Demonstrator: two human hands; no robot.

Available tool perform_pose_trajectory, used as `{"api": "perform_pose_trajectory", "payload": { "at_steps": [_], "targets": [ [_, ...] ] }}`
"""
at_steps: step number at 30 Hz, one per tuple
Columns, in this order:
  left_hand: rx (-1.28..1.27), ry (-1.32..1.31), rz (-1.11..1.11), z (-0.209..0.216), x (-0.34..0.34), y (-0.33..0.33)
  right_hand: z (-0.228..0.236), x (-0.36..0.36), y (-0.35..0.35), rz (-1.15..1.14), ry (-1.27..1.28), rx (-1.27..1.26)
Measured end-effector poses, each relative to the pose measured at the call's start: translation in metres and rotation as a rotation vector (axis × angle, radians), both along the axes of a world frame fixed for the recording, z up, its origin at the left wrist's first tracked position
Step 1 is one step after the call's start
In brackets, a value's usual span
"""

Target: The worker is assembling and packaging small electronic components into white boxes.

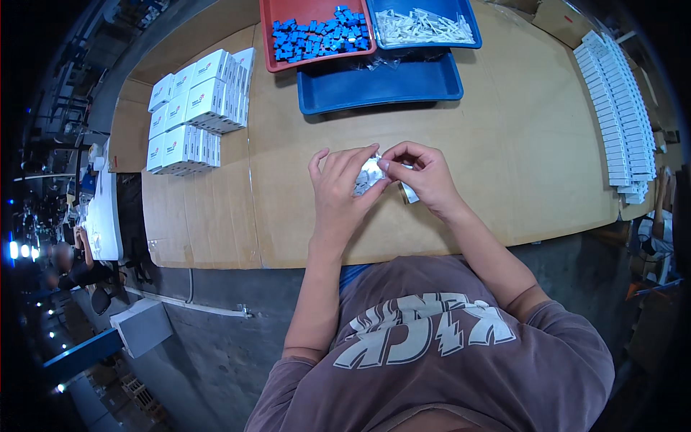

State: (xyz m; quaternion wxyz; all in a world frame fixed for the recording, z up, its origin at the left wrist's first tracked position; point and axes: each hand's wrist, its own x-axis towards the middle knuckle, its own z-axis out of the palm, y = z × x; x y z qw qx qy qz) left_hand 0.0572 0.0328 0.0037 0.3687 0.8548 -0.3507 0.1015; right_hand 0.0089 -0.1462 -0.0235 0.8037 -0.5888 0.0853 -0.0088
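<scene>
Above the cardboard-covered table, my two hands meet around a small shiny white packet (368, 176); its exact kind is hard to make out. My left hand (340, 189) is closed around its left side, thumb below and fingers above. Thumb and forefinger of my right hand (423, 176) pinch at the packet's right upper edge. Beneath the right hand a small white box (410, 192) shows in part, mostly covered by the fingers.
White boxes (188, 108) are stacked at the left. A red tray (269, 54) holds blue pieces; a blue tray (425, 46) holds white slim pieces. In front stands another blue tray (381, 86). Rows of white boxes (612, 108) line the right edge. People sit farther off on both sides.
</scene>
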Motion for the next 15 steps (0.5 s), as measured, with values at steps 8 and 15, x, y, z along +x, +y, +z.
{"api": "perform_pose_trajectory", "payload": {
  "at_steps": [8,15],
  "targets": [
    [-0.095,0.085,-0.016,-0.004,0.002,0.002,0.007,0.002,-0.01,0.068,0.103,0.121],
    [-0.065,0.049,-0.056,-0.005,0.0,-0.001,0.009,0.005,-0.02,0.174,0.188,0.004]
  ]
}}
